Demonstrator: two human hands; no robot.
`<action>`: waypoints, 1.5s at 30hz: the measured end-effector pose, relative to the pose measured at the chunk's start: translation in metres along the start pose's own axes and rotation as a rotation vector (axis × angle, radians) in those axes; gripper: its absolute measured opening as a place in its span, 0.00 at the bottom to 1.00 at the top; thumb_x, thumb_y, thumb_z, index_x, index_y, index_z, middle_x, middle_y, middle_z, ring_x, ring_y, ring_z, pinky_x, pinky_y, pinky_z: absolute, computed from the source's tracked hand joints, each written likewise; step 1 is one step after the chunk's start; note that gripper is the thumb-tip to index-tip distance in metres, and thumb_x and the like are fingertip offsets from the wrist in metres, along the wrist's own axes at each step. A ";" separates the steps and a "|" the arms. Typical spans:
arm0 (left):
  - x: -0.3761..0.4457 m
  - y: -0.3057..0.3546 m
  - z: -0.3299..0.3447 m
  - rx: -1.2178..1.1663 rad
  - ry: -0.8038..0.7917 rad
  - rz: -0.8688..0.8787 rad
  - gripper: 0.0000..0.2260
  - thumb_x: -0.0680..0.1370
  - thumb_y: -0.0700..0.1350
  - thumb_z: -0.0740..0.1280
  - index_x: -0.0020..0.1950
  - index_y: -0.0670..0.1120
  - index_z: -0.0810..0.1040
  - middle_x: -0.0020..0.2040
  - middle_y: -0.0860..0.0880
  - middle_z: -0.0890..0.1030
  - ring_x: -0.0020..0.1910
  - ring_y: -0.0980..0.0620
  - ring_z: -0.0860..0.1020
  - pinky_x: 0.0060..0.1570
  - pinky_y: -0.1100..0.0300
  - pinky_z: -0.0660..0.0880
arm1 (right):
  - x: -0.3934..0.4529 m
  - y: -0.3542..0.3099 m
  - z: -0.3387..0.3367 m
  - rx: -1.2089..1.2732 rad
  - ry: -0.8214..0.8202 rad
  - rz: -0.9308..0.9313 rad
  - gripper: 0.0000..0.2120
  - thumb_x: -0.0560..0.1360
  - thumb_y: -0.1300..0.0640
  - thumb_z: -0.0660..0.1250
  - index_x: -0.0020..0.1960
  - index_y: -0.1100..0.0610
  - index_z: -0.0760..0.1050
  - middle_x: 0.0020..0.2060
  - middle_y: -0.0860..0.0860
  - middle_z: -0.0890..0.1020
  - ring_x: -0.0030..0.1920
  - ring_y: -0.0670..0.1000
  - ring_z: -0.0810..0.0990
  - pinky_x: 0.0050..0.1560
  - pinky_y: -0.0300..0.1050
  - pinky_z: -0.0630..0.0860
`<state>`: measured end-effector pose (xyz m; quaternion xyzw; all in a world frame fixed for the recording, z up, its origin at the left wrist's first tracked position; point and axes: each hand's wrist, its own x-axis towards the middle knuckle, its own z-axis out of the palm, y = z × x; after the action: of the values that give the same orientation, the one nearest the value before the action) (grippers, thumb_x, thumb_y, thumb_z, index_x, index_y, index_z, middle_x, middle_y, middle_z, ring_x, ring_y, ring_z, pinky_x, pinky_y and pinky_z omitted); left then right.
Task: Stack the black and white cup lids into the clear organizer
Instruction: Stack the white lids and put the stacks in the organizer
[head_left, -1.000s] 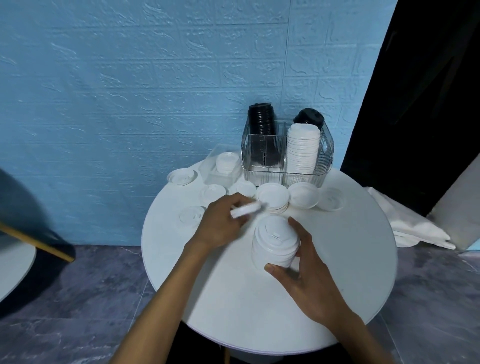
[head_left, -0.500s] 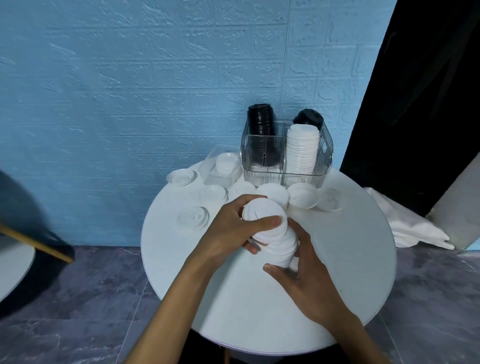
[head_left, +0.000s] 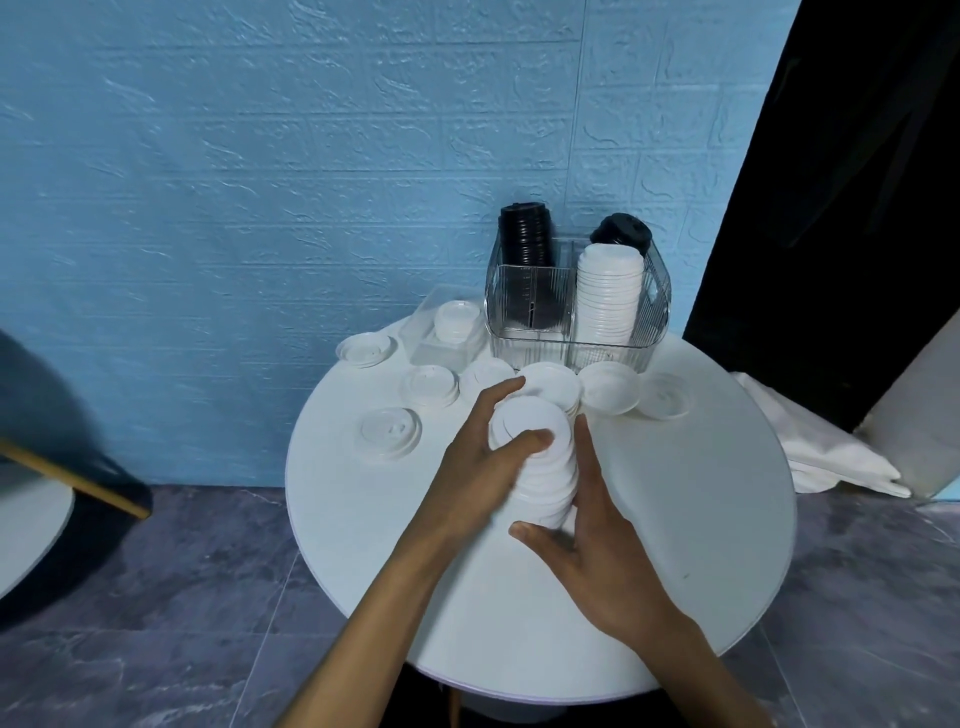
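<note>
Both hands (head_left: 540, 499) curled around tilted stack of white lids (head_left: 540, 467).

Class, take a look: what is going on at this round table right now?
A person holds a stack of white lids between both hands: the left hand grips its top, the right hand cups its side. Loose white lids lie on the table. The clear organizer behind already holds black and white stacks.
</note>
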<state>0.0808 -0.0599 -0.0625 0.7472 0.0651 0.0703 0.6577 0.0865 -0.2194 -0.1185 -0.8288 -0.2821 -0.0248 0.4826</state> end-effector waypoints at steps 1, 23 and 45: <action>0.000 -0.001 0.000 -0.019 0.007 0.005 0.22 0.71 0.52 0.72 0.65 0.61 0.78 0.61 0.61 0.82 0.63 0.59 0.79 0.64 0.56 0.75 | 0.000 0.000 0.001 -0.007 -0.002 -0.005 0.47 0.75 0.37 0.68 0.77 0.30 0.35 0.72 0.20 0.49 0.72 0.47 0.63 0.69 0.52 0.68; -0.005 -0.024 0.021 -0.010 0.150 0.075 0.09 0.73 0.50 0.73 0.53 0.53 0.81 0.51 0.54 0.85 0.55 0.49 0.83 0.61 0.41 0.78 | 0.000 0.007 0.006 0.023 0.032 0.040 0.39 0.69 0.34 0.68 0.70 0.21 0.47 0.71 0.38 0.72 0.67 0.44 0.77 0.62 0.54 0.79; 0.034 -0.058 -0.102 0.856 0.436 -0.214 0.27 0.71 0.64 0.76 0.69 0.63 0.77 0.70 0.50 0.77 0.70 0.41 0.70 0.66 0.50 0.65 | 0.007 0.007 0.017 0.221 0.006 0.111 0.42 0.66 0.42 0.79 0.69 0.25 0.57 0.66 0.25 0.69 0.68 0.37 0.73 0.63 0.58 0.79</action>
<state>0.0939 0.0535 -0.1070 0.9075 0.3005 0.1241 0.2661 0.0915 -0.2046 -0.1310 -0.7848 -0.2357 0.0307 0.5723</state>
